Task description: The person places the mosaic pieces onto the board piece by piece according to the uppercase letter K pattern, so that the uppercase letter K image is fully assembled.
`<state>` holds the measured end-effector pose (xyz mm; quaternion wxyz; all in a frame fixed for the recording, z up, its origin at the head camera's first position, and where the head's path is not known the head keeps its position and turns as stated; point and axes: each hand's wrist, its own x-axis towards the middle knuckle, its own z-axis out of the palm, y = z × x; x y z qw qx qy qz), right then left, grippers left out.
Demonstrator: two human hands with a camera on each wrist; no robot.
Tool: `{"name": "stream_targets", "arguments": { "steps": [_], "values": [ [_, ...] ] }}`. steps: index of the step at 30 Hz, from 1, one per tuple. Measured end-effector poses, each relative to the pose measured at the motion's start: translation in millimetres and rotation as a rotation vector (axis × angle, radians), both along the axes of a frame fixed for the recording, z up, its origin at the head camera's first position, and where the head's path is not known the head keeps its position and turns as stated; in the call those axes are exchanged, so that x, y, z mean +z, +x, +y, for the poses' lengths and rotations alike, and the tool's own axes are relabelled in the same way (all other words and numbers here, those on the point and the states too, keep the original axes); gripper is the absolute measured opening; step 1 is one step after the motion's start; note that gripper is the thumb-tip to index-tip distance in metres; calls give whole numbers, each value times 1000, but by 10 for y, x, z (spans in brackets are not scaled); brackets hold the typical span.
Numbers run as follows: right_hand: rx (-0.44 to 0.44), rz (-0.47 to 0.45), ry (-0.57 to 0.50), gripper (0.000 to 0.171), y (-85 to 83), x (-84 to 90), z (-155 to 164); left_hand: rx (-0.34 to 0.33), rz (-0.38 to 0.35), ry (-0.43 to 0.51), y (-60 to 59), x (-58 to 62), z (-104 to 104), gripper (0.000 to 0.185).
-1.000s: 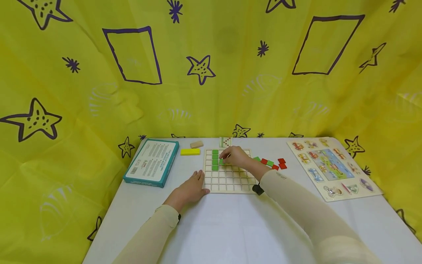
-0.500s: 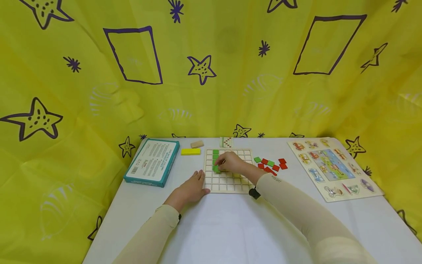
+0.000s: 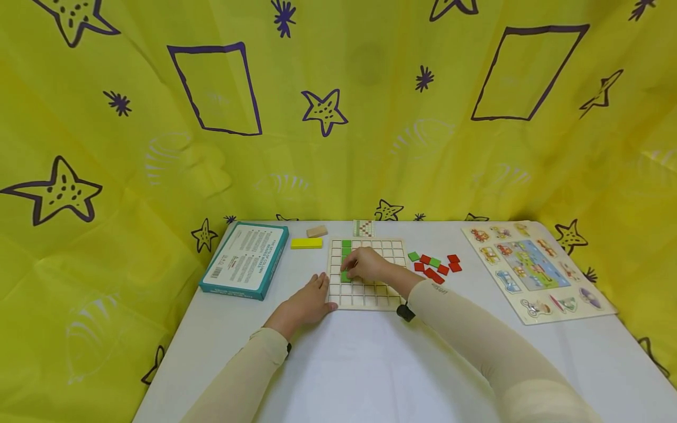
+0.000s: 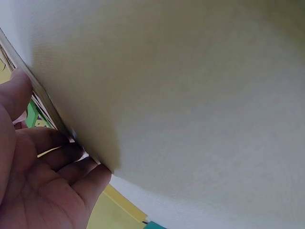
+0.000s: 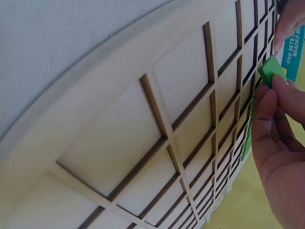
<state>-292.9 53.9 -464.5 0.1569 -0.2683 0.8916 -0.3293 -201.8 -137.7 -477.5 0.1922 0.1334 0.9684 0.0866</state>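
While the relaxed left hand (image 3: 307, 301) touches the board (image 3: 368, 299), the right hand (image 3: 367, 264) holds a green tile (image 5: 269, 69) between fingertips.

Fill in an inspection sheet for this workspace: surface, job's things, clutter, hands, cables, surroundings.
Surface: white tabletop.
Job's things: grid board bearing a column of green tiles, partly hidden; loose red and green tiles to its right; patterned card beyond it.
Clutter: teal box, yellow block and tan block at left; picture puzzle at right.
Hands: left hand touches the board's left edge; right hand pinches a tilted green tile over the board.
Cables: nothing seen.
Surroundings: yellow fabric with dark star drawings.
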Motion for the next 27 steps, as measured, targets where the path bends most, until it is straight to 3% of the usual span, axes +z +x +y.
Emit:
{"name": "stream_targets", "arguments": {
  "steps": [14, 21, 27],
  "values": [
    [21, -10, 54, 12, 3, -42, -38, -23, 20, 28, -4, -27, -30, 82],
    [42, 29, 71, 12, 5, -49, -45, 0, 5, 34, -2, -11, -20, 83],
    [26, -6, 53, 10, 13, -25, 11, -4, 7, 32, 4, -12, -20, 82]
  ]
}}
